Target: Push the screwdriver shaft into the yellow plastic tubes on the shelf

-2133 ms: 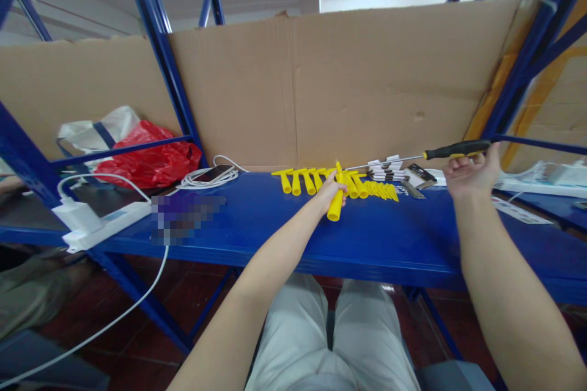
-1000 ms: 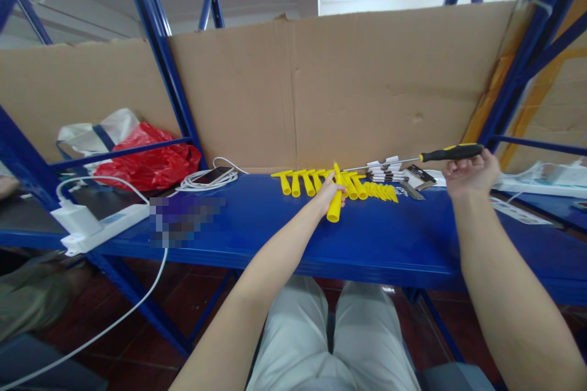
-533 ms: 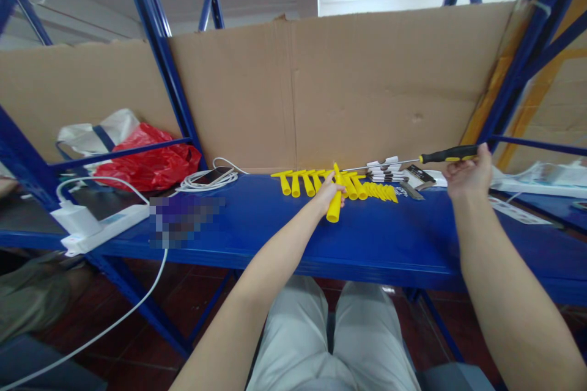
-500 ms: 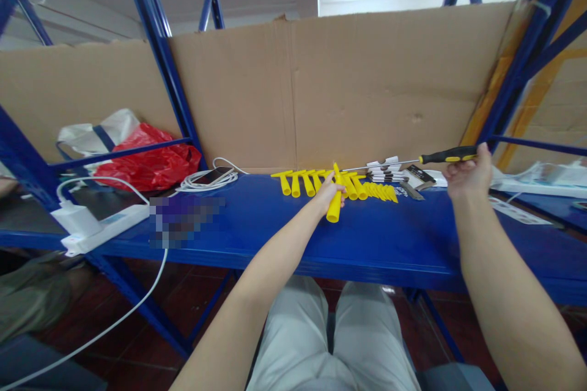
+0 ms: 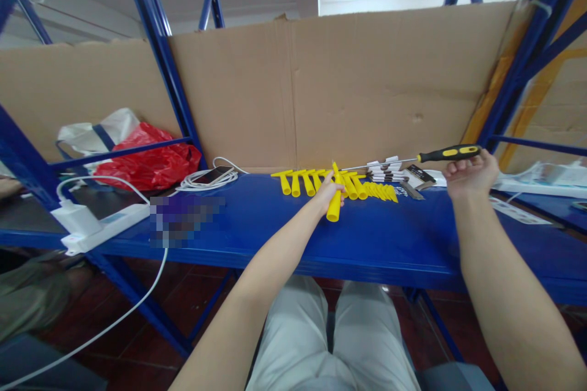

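Observation:
My left hand [image 5: 327, 192] is closed around a yellow T-shaped plastic handle [image 5: 334, 211], whose hollow round end points toward me. In my right hand [image 5: 472, 174] is a screwdriver [image 5: 448, 153] with a black and yellow grip, its end pinched in my fingers. Its long shaft runs left to the head of the handle; the tip's exact contact is too small to make out. Several like yellow handles [image 5: 296, 184] lie in a row on both sides of my left hand. Right of them lie small flat yellow pieces [image 5: 380, 191] in an overlapping line.
Black-and-white packets [image 5: 385, 168] and grey metal blades [image 5: 413, 190] lie at the back of the blue table [image 5: 367, 238]. A cardboard sheet [image 5: 343, 91] closes off the back. On the left are a coiled white cable [image 5: 202, 183], power strip [image 5: 110, 229] and red bag [image 5: 149, 159].
The screwdriver grip has turned a little about its shaft, and my right fingers have shifted on its end. My left hand and the yellow handle stay in place.

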{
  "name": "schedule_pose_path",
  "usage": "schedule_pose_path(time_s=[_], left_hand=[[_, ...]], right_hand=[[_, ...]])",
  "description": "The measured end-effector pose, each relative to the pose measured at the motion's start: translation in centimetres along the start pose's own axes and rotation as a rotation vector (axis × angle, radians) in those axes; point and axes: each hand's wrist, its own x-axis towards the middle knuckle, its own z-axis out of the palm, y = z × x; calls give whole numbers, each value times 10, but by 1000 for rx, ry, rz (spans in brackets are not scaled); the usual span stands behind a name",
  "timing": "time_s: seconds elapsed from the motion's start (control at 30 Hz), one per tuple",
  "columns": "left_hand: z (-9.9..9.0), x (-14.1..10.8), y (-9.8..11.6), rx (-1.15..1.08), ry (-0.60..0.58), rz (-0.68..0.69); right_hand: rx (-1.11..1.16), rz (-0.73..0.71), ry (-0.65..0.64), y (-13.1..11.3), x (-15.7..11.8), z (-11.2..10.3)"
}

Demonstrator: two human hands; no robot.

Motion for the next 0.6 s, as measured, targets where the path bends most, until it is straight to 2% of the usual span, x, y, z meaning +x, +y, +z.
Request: schedule_pose_path(time_s=[0.13, 0.3, 0.6], left_hand=[[0, 2, -2, 8, 0, 0], [0, 2, -2, 8, -3, 1], [-1, 2, -1, 12, -1, 4]], right_hand=[[-34, 4, 7, 0, -1, 3], [-59, -86, 51, 5, 7, 1], [-77, -68, 94, 8, 12, -2]])
